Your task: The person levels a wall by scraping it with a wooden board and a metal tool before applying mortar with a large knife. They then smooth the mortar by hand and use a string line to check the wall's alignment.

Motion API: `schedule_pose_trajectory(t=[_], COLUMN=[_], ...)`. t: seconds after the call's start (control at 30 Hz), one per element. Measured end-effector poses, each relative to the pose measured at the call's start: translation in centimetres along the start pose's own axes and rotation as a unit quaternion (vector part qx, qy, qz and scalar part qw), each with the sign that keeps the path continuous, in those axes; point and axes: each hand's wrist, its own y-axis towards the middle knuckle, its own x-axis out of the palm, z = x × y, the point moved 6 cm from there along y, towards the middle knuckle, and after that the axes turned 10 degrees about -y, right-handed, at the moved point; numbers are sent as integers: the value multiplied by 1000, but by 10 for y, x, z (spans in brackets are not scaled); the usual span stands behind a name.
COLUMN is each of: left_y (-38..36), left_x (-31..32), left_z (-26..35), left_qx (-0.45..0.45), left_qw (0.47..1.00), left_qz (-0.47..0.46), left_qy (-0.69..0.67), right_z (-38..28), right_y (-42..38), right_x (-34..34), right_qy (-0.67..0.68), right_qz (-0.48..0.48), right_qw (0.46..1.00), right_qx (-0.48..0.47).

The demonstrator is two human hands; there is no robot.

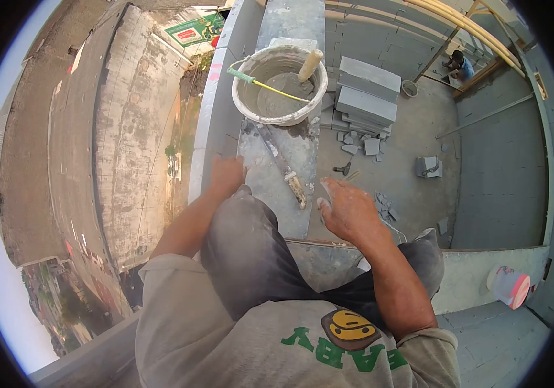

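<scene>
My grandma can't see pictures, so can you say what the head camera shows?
A person with bent knees is up high, facing a bucket of gray paste on a long board. A long tool lies on the board, the left hand to its left and the right hand to its right. Gray blocks are stacked below.
</scene>
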Motion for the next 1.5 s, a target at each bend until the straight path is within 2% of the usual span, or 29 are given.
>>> schedule_pose_trajectory(t=[0.07,0.13,0.2,0.23,0.27,0.37,0.4,0.47,0.5,0.6,0.73,0.77,0.83,1.13,1.27,1.33,1.37,1.4,1.47,1.5], left_y=[-13,-21,-42,-49,-54,-80,-88,-109,-115,-108,-57,-39,-15,35,54,81,83,80,72,67], left_x=[-8,-28,-53,-58,-62,-101,-105,-110,-109,-117,-118,-113,-103,-66,-85,-88,-94,-108,-131,-138], left_z=[-12,-16,-28,-31,-30,-15,-10,-7,-6,4,19,24,36,50,42,41,55,78,112,120], left_qx=[-24,-45,-114,-133,-134,-112,-111,-169,-197,-156,-105,-72,-19,59,-50,-85,-106,-120,-81,-83], left_qw=[1000,999,986,983,983,964,964,944,941,941,961,965,974,986,979,929,842,715,600,601], left_qz=[3,17,121,127,129,238,237,282,275,301,256,252,220,137,165,142,94,44,-19,-13], left_qy=[-4,-8,-11,-6,-4,36,40,7,5,-18,8,25,49,72,-105,-332,-521,-687,-796,-795], right_z=[3,10,14,16,15,8,6,5,5,4,1,3,-4,-4,-3,6,6,10,13,14], right_y=[0,7,14,16,17,16,13,7,4,1,-3,-4,-6,6,12,14,16,17,16,14], right_x=[8,15,15,16,14,7,2,0,-3,-14,-11,-7,-2,2,-2,-1,-1,-4,-9,-16], right_qy=[-1,-20,-21,-20,-19,-4,4,13,21,22,17,13,24,1,-1,-5,-3,1,5,1], right_qz=[-8,32,22,8,10,9,11,11,32,51,49,51,63,60,15,5,3,17,31,54], right_qw=[1000,999,999,1000,1000,1000,1000,999,998,996,996,997,994,996,998,1000,1000,1000,1000,998], right_qx=[-6,-22,-15,-5,-8,-21,-29,-38,-56,-74,-72,-53,-84,-68,-55,-17,-25,-8,3,10])
